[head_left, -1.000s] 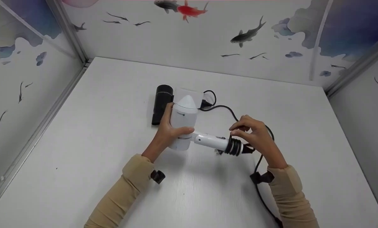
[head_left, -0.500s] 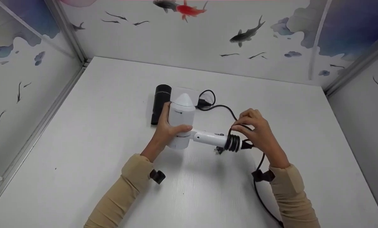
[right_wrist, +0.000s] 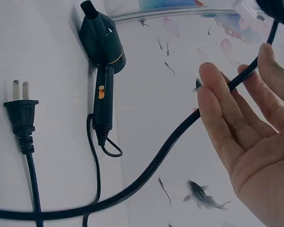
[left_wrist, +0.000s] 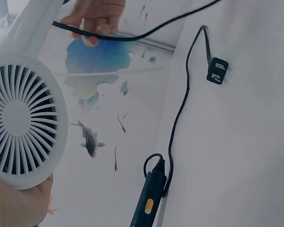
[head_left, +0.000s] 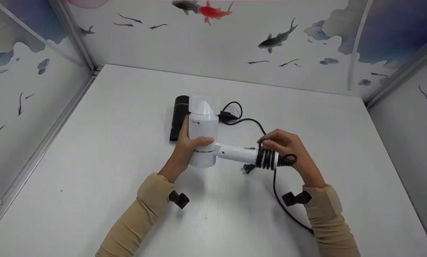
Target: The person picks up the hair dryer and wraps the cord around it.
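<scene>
In the head view my left hand (head_left: 184, 151) grips the body of a white hair dryer (head_left: 203, 132), held above the table with its translucent nozzle (head_left: 204, 103) pointing away. Its round intake grille (left_wrist: 21, 118) shows large in the left wrist view. Several coils of black cord (head_left: 266, 159) wrap the end of the handle (head_left: 236, 152), which points right. Beside the coils, my right hand (head_left: 288, 146) pinches the cord between thumb and fingers. The right wrist view shows this cord (right_wrist: 165, 149) running across the fingers.
A black hair dryer (head_left: 178, 117) with an orange switch (right_wrist: 102, 91) lies behind the white one on the white table (head_left: 127, 142). From it a thin cord leads to a two-prong plug (left_wrist: 217, 71). Printed wall panels (head_left: 217, 46) enclose the back and sides.
The white hair dryer shifts slightly left and away. The free cord, earlier running behind the right hand, now hangs from below the coils. My right hand keeps hold of cord near the handle.
</scene>
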A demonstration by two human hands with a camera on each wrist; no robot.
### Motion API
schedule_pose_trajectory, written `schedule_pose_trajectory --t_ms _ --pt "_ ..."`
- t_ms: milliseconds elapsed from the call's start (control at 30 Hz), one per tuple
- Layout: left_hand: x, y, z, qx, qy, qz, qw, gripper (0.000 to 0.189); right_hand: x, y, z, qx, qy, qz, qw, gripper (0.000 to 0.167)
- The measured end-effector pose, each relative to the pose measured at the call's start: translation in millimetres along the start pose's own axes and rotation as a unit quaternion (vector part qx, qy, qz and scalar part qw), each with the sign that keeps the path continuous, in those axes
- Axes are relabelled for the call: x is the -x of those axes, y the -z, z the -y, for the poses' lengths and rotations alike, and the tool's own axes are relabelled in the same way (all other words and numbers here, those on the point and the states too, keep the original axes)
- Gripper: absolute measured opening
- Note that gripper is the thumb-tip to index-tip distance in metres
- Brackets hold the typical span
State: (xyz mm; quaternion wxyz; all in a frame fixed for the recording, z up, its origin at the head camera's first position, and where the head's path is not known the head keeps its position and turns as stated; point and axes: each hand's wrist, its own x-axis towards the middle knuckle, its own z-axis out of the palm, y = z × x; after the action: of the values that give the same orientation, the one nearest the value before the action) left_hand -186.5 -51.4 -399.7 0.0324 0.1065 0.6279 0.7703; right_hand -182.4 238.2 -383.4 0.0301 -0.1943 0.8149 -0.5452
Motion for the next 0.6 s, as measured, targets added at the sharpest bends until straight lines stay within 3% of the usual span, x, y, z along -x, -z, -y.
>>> schedule_pose_trajectory --t_ms 100,233,400,600 --pt "-1.6 0.1 -2.8 0.024 0.001 -0.021 0.9995 0.079 -1.0 -8.9 0.2 0.053 0.025 -0.016 0.9982 0.018" --pt "-2.3 1.0 -6.3 0.021 -0.011 -0.049 0.9985 0.077 -2.0 -20.8 -0.2 0.131 0.049 -0.02 0.99 0.016" --pt "-2.2 2.1 -5.8 0.02 0.002 -0.092 0.9956 0.08 -0.1 -35.0 -2.0 0.158 0.075 0.017 0.9844 0.016" --pt "-4.6 2.5 -0.4 0.034 0.018 -0.139 0.9895 0.077 3.6 -45.3 1.9 0.147 0.02 0.043 0.988 0.024"
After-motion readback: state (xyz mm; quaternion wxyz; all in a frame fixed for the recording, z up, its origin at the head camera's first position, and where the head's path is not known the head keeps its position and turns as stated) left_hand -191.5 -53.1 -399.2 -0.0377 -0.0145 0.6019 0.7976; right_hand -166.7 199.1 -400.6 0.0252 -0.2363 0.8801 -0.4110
